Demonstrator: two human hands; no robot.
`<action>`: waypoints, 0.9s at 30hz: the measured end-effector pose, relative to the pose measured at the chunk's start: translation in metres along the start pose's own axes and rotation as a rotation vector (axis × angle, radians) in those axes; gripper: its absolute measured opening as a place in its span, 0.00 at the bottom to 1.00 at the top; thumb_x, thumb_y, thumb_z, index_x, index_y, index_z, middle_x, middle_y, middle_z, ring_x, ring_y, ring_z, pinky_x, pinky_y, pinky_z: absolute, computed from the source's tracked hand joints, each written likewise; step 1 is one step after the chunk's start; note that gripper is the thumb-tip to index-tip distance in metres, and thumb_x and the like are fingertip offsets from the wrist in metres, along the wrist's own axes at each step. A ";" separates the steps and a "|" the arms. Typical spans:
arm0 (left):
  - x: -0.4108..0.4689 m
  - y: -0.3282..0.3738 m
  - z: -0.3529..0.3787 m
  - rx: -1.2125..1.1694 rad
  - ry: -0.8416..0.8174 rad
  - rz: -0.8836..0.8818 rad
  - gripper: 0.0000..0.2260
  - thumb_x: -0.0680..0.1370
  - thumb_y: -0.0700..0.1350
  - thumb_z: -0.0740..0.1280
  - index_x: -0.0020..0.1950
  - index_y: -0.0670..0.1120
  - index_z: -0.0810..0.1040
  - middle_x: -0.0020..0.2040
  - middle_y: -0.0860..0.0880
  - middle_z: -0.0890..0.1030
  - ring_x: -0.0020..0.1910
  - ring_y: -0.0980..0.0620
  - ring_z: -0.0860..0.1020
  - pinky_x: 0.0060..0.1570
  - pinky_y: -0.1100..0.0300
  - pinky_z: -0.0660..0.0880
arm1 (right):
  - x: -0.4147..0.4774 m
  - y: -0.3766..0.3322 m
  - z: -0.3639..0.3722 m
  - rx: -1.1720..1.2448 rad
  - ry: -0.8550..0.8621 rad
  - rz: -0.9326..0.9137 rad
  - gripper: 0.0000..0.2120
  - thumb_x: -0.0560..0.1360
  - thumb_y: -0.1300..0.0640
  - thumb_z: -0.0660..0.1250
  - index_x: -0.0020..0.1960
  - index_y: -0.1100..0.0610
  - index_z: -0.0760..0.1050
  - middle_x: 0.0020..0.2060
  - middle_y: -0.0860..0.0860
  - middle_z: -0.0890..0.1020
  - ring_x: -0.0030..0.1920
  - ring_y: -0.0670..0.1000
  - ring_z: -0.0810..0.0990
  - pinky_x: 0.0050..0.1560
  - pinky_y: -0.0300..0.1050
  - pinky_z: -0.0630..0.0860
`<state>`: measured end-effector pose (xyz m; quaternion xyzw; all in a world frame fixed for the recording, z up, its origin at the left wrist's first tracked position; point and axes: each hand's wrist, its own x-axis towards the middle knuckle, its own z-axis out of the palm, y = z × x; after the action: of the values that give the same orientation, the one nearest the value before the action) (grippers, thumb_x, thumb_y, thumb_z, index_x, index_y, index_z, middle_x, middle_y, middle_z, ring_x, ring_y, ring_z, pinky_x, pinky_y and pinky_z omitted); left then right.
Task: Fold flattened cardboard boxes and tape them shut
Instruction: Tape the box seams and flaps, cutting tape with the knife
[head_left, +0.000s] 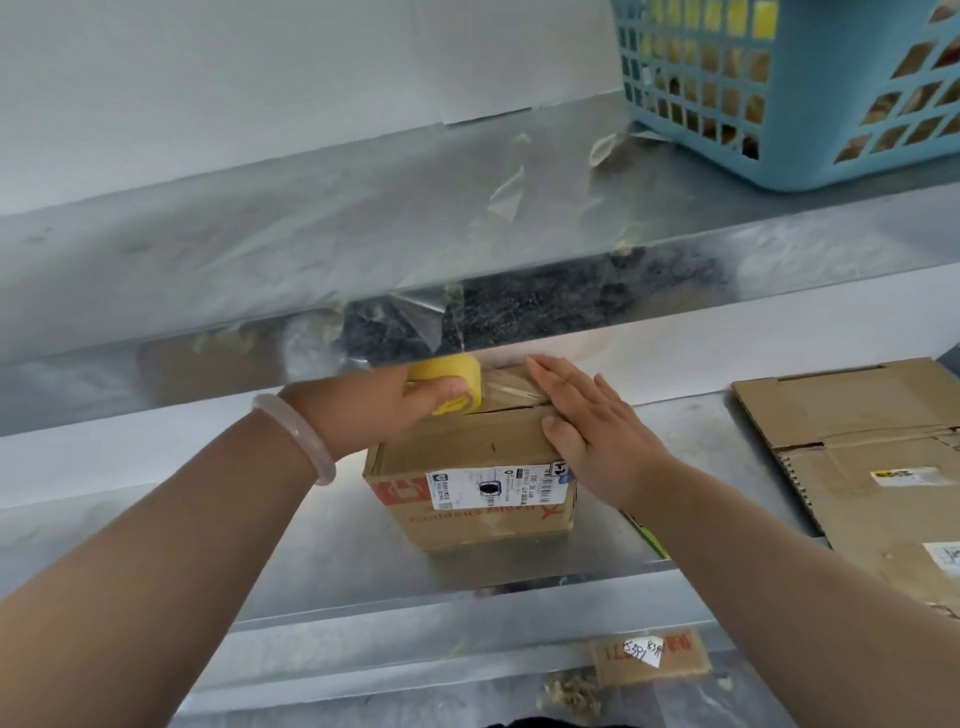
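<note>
Cardboard box (470, 488) upright in the middle of the metal surface (322, 540), top flaps folded down. Left hand (384, 400) curled round a yellow tape roll (447, 376) at the far left of the box top. Right hand (587, 421) spread flat, fingers straight, pressing the flaps down on the right. Clear strip (506, 397) stretched from the roll toward that palm, over the far end of the seam. More flattened cardboard (857, 431) waiting at the right.

Probably mid-taping, seam only partly covered. Risks from here: wrinkling or sticking to itself with any slack in the strip; drifting off the seam if drawn at an angle; flaps springing up on lifting the palm before rubbing the strip down; box skidding on smooth metal under a sideways pull, with one palm alone pinning it. Little headroom under the upper shelf (208, 270), so possible snagging of the roll on its edge.
</note>
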<state>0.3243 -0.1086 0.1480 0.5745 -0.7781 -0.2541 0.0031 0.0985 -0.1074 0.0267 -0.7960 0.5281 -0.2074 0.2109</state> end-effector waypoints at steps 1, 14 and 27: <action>-0.001 -0.006 0.000 -0.080 0.022 -0.031 0.15 0.79 0.61 0.57 0.65 0.62 0.71 0.60 0.58 0.77 0.56 0.61 0.74 0.58 0.66 0.65 | 0.000 0.000 0.000 -0.009 -0.002 -0.004 0.36 0.72 0.39 0.37 0.80 0.44 0.47 0.79 0.40 0.51 0.78 0.42 0.48 0.77 0.44 0.39; 0.003 -0.023 -0.002 -0.017 -0.005 -0.022 0.17 0.81 0.47 0.61 0.61 0.69 0.64 0.61 0.49 0.78 0.58 0.51 0.76 0.58 0.64 0.70 | 0.001 -0.001 -0.004 -0.088 -0.016 -0.005 0.34 0.74 0.39 0.37 0.79 0.43 0.50 0.78 0.39 0.52 0.77 0.42 0.51 0.75 0.42 0.37; -0.008 -0.071 -0.010 -0.529 -0.049 0.055 0.25 0.67 0.70 0.65 0.57 0.58 0.74 0.51 0.72 0.78 0.53 0.75 0.74 0.50 0.81 0.66 | 0.003 -0.001 -0.004 -0.058 -0.004 -0.016 0.32 0.76 0.41 0.40 0.79 0.44 0.53 0.77 0.39 0.54 0.76 0.42 0.54 0.76 0.42 0.40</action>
<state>0.3935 -0.1201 0.1311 0.5258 -0.6999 -0.4624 0.1412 0.0984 -0.1098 0.0308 -0.8065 0.5269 -0.1921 0.1872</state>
